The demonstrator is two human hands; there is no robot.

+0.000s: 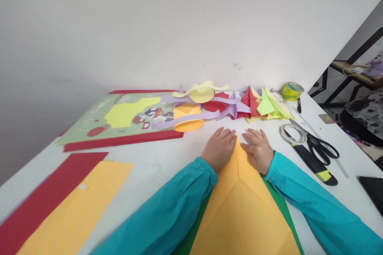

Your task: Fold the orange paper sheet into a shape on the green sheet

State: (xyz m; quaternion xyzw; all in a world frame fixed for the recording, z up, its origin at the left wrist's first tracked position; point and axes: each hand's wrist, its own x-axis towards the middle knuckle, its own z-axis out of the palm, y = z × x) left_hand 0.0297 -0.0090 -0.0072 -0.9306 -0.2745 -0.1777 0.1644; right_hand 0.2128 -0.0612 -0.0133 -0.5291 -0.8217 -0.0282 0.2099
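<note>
Two papers, one red (56,197) and one orange-yellow (83,203), lie side by side at the left of the white bench (158,157), and behind them a green illustrated board (77,133) rests on red sheets (125,142). Next comes the left hand (218,149), fingers bent close together at the tip of a large orange sheet (242,215), which points toward the wall over a green sheet (279,203). From where I stand, whether that hand pinches the tip or only presses it I cannot tell. The right hand (257,151) has its fingers loosely spread, their ends on the opposite slanting edge. I'd judge the step in hand to be folding the flaps in to a point; the next move calls for holding the edges even along the middle while the crease is flattened. Farther right lie a tape ring (303,138), scissors (312,140) and a black-and-yellow cutter (311,163). Hard to make out: the left thumb is hidden, the orange sheet's near end is cut off, and so is a dark object (372,191) at the right edge.
</note>
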